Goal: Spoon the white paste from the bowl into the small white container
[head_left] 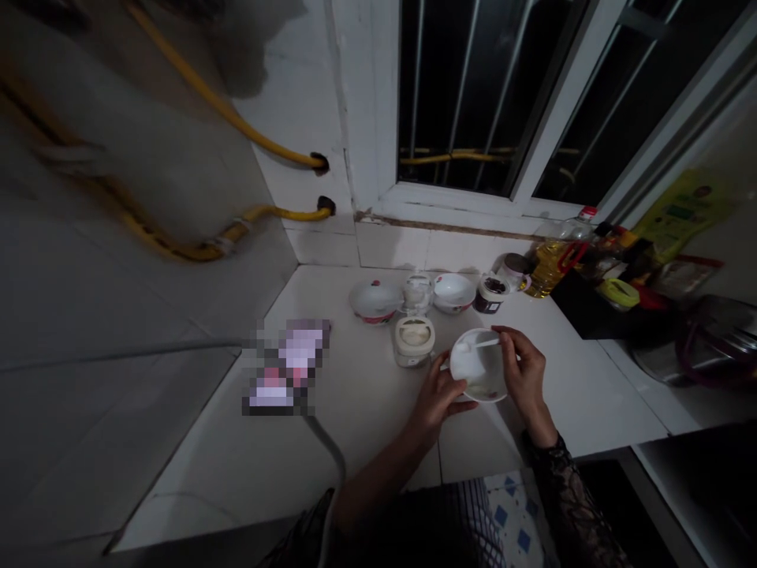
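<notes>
My left hand [442,390] grips the rim and side of a small white bowl [476,371], which is tilted toward me above the counter. Something pale greenish lies low inside the bowl; I cannot make out what. In my right hand [523,367] is a white spoon [483,343], pinched by its handle, with its head inside the bowl. Just left of the bowl stands a square clear jar [414,341] with a cream rim and pale contents. Behind it are a lidded bowl [374,301], a clear container [417,292] and a white bowl [454,292].
A dark-filled jar [490,293], a lidded jar [516,272] and an oil bottle [547,268] stand at the back right. Further right are a dark tray [583,304] and a metal pot [710,347]. A blurred-out device [289,371] and grey cable [325,438] lie left.
</notes>
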Demonstrator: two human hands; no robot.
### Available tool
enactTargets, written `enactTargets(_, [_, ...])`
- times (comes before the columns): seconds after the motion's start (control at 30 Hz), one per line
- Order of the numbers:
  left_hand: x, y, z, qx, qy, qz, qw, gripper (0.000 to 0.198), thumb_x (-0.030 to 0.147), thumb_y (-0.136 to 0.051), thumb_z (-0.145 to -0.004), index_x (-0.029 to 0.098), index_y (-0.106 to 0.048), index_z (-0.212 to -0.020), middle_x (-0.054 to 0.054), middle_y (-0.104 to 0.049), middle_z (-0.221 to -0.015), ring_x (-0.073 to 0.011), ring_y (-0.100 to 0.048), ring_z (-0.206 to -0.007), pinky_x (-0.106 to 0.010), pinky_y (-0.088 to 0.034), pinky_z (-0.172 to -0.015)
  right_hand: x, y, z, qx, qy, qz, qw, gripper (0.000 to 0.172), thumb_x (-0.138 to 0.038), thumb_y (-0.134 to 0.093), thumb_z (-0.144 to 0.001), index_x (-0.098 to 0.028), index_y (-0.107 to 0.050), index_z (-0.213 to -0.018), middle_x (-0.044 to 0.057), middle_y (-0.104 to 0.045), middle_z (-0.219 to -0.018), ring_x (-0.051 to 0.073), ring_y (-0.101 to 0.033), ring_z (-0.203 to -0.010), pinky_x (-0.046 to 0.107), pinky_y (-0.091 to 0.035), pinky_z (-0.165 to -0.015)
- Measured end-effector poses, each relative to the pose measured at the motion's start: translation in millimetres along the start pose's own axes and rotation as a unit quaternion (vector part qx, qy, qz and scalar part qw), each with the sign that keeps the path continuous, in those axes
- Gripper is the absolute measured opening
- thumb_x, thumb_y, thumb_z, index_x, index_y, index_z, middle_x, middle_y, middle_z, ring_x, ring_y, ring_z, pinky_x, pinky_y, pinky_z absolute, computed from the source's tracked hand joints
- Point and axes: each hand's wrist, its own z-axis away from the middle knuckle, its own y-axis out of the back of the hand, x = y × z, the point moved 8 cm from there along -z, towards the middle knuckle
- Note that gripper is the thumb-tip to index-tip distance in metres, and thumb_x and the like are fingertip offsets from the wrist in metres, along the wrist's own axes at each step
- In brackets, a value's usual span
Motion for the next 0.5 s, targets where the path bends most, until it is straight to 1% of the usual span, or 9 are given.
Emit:
enactTargets(0.03, [2, -0.2, 1, -0.005, -0.004, -0.005, 1.000, 0.079, 0.033, -0.083, -0.064, 0.029, -0.048, -0.134, -0.008, -0.062, -0.124, -0.0239, -0.066, -0.097, -0.034, -0.061, -0.070, -5, 6, 0, 0.014, 0.027, 0.019, 0.999, 0.031, -0.038, -0.045, -0.096, -0.020, -0.070, -0.091, 0.009, -0.073, -0.098, 0.021, -0.067, -0.089, 0.034, -0.052, -0.079])
enactTargets(0.1, [6, -0.5, 2, -0.012, -0.014, -0.015, 1.000, 0.081, 0.033, -0.082, -0.064, 0.031, -0.047, -0.137, -0.008, -0.057, -0.132, -0.0246, -0.065, -0.101, -0.033, -0.061, -0.071, -15, 24, 1, 0.062, 0.095, 0.086, 0.990, 0.027, -0.035, -0.048, -0.096, -0.020, -0.069, -0.085, 0.009, -0.072, -0.095, 0.020, -0.067, -0.088, 0.034, -0.051, -0.078])
enactTargets(0.17, [9, -0.1, 2, -0.013, -0.032, -0.023, 0.999, 0.085, 0.033, -0.083, -0.063, 0.032, -0.046, -0.140, -0.008, -0.052, -0.139, -0.0253, -0.064, -0.103, -0.032, -0.060, -0.073, -25, 40, 5, 0.105, 0.153, 0.174, 0.967, 0.023, -0.031, -0.053, -0.094, -0.020, -0.068, -0.080, 0.008, -0.070, -0.086, 0.019, -0.065, -0.081, 0.033, -0.049, -0.073])
enactTargets(0.2, [11, -0.1, 2, -0.014, -0.045, -0.024, 0.999, 0.087, 0.034, -0.083, -0.062, 0.033, -0.045, -0.141, -0.008, -0.049, -0.143, -0.0261, -0.064, -0.104, -0.032, -0.060, -0.075, -29, 45, 8, 0.113, 0.173, 0.213, 0.955, 0.021, -0.029, -0.055, -0.093, -0.020, -0.067, -0.079, 0.007, -0.069, -0.081, 0.018, -0.064, -0.076, 0.032, -0.047, -0.071])
enactTargets(0.23, [12, -0.2, 2, -0.016, -0.060, -0.025, 0.998, 0.089, 0.035, -0.083, -0.061, 0.033, -0.044, -0.142, -0.008, -0.047, -0.145, -0.0271, -0.064, -0.107, -0.033, -0.059, -0.077, -32, 49, 10, 0.111, 0.187, 0.243, 0.945, 0.019, -0.028, -0.056, -0.092, -0.020, -0.067, -0.079, 0.006, -0.068, -0.077, 0.017, -0.062, -0.072, 0.031, -0.046, -0.070])
enactTargets(0.3, [15, -1.0, 1, -0.024, -0.085, -0.026, 0.996, 0.093, 0.036, -0.084, -0.060, 0.032, -0.042, -0.144, -0.008, -0.046, -0.147, -0.0292, -0.061, -0.113, -0.033, -0.058, -0.083, -38, 51, 13, 0.081, 0.206, 0.270, 0.937, 0.018, -0.025, -0.057, -0.092, -0.020, -0.066, -0.078, 0.004, -0.066, -0.071, 0.016, -0.060, -0.067, 0.031, -0.044, -0.069])
enactTargets(0.4, [16, -3.1, 0, -0.043, -0.108, -0.038, 0.993, 0.095, 0.035, -0.084, -0.062, 0.030, -0.040, -0.145, -0.009, -0.049, -0.146, -0.0296, -0.058, -0.120, -0.034, -0.054, -0.091, -50, 45, 20, 0.016, 0.233, 0.238, 0.943, 0.017, -0.021, -0.055, -0.093, -0.020, -0.064, -0.078, 0.002, -0.065, -0.067, 0.014, -0.058, -0.064, 0.032, -0.043, -0.071])
enactTargets(0.43, [16, -4.3, 0, -0.052, -0.111, -0.044, 0.992, 0.094, 0.034, -0.084, -0.063, 0.029, -0.039, -0.146, -0.009, -0.049, -0.146, -0.0294, -0.058, -0.121, -0.034, -0.053, -0.093, -55, 43, 22, 0.007, 0.236, 0.223, 0.946, 0.017, -0.020, -0.055, -0.093, -0.020, -0.063, -0.078, 0.001, -0.065, -0.067, 0.014, -0.058, -0.063, 0.032, -0.043, -0.071])
enactTargets(0.5, [15, -6.4, -1, -0.067, -0.115, -0.055, 0.990, 0.093, 0.033, -0.083, -0.064, 0.028, -0.039, -0.146, -0.009, -0.047, -0.148, -0.0292, -0.058, -0.121, -0.034, -0.052, -0.095, -64, 42, 24, 0.021, 0.226, 0.200, 0.953, 0.017, -0.019, -0.055, -0.093, -0.020, -0.063, -0.077, 0.001, -0.065, -0.066, 0.014, -0.058, -0.061, 0.032, -0.043, -0.071])
